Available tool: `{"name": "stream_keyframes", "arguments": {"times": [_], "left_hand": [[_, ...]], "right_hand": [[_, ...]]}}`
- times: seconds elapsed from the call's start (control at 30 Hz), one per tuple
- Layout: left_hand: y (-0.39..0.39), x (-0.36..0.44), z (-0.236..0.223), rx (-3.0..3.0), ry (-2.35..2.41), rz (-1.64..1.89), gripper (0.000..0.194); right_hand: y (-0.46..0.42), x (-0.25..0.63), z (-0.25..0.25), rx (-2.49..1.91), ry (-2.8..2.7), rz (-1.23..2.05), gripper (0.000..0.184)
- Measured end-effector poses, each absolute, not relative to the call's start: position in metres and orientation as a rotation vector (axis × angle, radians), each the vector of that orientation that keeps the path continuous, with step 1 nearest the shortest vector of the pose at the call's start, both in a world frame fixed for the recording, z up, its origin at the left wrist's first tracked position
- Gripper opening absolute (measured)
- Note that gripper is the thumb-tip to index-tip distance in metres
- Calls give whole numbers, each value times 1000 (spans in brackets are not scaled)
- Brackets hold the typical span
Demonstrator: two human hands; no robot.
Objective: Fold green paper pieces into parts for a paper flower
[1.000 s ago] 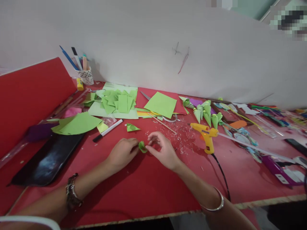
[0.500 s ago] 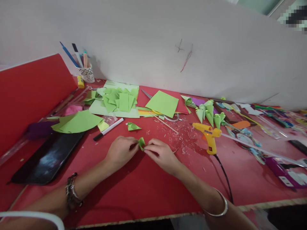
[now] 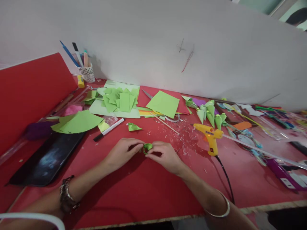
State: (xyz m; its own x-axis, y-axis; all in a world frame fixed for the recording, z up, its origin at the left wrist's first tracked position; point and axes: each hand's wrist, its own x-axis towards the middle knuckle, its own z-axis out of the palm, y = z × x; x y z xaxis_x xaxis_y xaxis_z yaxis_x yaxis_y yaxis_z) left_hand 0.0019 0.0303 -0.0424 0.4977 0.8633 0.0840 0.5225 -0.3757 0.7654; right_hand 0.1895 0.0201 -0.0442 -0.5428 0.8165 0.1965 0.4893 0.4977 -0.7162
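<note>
A small piece of green paper [image 3: 147, 148], curled into a ring-like roll, sits between my two hands just above the red table [image 3: 134, 191]. My left hand [image 3: 122, 153] pinches its left side with the fingertips. From the other side my right hand [image 3: 165, 155] grips it, fingers curled closed. Both wrists rest near the table surface.
A yellow glue gun [image 3: 208, 135] with a black cord stands right of my hands. Green paper cones [image 3: 209, 115], green squares [image 3: 120, 100], a marker [image 3: 109, 129], a dark tablet [image 3: 45, 161], a pen cup [image 3: 86, 73] and assorted craft clutter [image 3: 271, 127] crowd the back and sides.
The green paper went from a loose fold to a tighter round roll. My right hand's fingers closed down onto it, and both hands shifted slightly right.
</note>
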Motion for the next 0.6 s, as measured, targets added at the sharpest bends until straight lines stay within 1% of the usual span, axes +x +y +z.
{"name": "stream_keyframes", "arguments": {"times": [0.1,0.37,0.6], "left_hand": [[31,1,-43,1985,1109,641,20],[31,0,-39,1883,1118,636,20],[30,0,-38,1765,1161,673,18]], "right_hand": [[19,190,-45,-1086,-2231,816,11],[19,191,-45,-1051,-2259,824,15],[16,191,-40,-1124,-2295,782,21]]}}
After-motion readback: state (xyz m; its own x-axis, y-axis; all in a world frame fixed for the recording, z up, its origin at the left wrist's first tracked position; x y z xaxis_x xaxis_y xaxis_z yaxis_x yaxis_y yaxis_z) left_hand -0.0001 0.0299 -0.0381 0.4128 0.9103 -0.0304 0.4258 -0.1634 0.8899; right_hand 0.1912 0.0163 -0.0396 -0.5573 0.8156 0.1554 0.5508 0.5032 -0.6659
